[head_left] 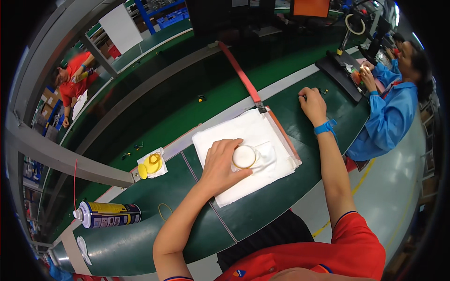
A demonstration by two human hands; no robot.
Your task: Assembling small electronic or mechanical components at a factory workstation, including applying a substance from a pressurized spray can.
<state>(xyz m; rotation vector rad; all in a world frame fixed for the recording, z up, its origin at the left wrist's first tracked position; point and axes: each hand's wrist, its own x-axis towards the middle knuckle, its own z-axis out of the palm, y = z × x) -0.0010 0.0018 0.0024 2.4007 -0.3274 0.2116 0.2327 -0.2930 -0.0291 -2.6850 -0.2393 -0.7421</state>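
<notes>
My left hand (220,166) curves around a round white piece with a thin gold-coloured rim (244,157), thumb on its near side and fingers on its far side. Beneath it lies a crumpled white wipe (267,157) on a stack of white cloths (234,192). Out to the right, my right hand (312,104), with a blue strap (326,127) on its wrist, is closed over the green bench. A small dark bit shows at its fingertips, too small to name. Close by that hand lie a few tiny green and black parts (323,91).
A spray can (112,214) lies on its side at left, near a thin yellow ring (165,211). Yellow round pieces (152,163) rest on white paper. A red bar (241,75) crosses the green conveyor (183,96). A person in blue (389,112) works at right; another in red (77,77), far left.
</notes>
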